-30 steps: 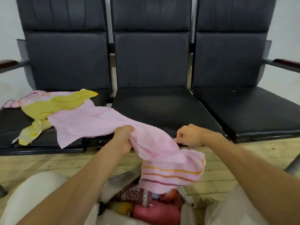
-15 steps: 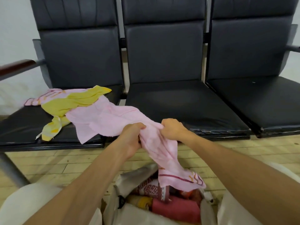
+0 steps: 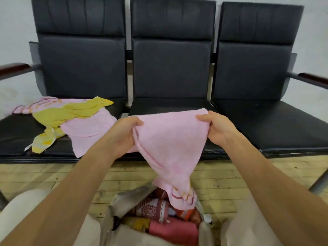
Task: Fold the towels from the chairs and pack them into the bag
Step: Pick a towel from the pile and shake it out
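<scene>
soft, even, fairly bright indoor light, no hard shadows. a dull sheen lies on the black chair seats (image 3: 266, 121). wide-angle distortion bends the armrests (image 3: 14, 68) at both side edges. fine detail looks slightly smeared.

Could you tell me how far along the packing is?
Done: folded red and yellow towels sit in the open grey bag. In hand: left hand and right hand stretch a pink terry towel above it. Left: a crumpled yellow towel lies on the left black chair.
</scene>
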Tool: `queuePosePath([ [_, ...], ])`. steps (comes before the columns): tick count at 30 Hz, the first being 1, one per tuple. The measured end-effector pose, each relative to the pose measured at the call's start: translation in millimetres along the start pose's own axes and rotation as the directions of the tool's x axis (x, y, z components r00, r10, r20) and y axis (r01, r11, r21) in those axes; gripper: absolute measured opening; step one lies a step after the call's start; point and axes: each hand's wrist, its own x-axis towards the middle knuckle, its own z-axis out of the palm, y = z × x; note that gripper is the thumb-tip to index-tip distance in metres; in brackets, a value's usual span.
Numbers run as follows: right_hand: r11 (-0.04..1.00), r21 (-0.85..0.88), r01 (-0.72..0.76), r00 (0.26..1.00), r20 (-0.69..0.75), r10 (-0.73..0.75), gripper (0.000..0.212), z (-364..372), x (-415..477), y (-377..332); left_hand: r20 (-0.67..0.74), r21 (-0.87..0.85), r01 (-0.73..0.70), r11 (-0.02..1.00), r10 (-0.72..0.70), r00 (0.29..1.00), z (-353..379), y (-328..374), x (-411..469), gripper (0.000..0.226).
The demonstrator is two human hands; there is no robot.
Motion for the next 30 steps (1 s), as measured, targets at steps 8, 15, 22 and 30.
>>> queuePosePath([
  [8,0.994,-0.018,0.105,0.986,-0.127,-0.107,0.037,-39.9,-7.3,-28.8,0.018,0.331,-0.218,0.918,0.225,0.974,-26.0,22.9,-16.1,0.016],
  [15,0.864,-0.491,0.107,0.992,-0.012,-0.129,0.03,-51.0,-30.7,-23.6,-0.148,0.797,-0.2,0.57,0.505,0.85,-39.3,17.2,-7.8,0.029],
  [22,0.874,-0.428,0.231,0.936,-0.147,-0.319,0.015,-48.1,-28.0,-27.3,-0.422,-0.038,-0.123,0.992,0.095,0.902,-28.5,23.6,-5.8,0.029],
  [30,0.92,-0.362,0.153,0.981,-0.055,-0.185,0.038,-43.7,-29.8,-25.0,-0.096,-0.071,-0.137,0.988,0.13,0.987,-20.3,22.3,-20.0,0.022],
])
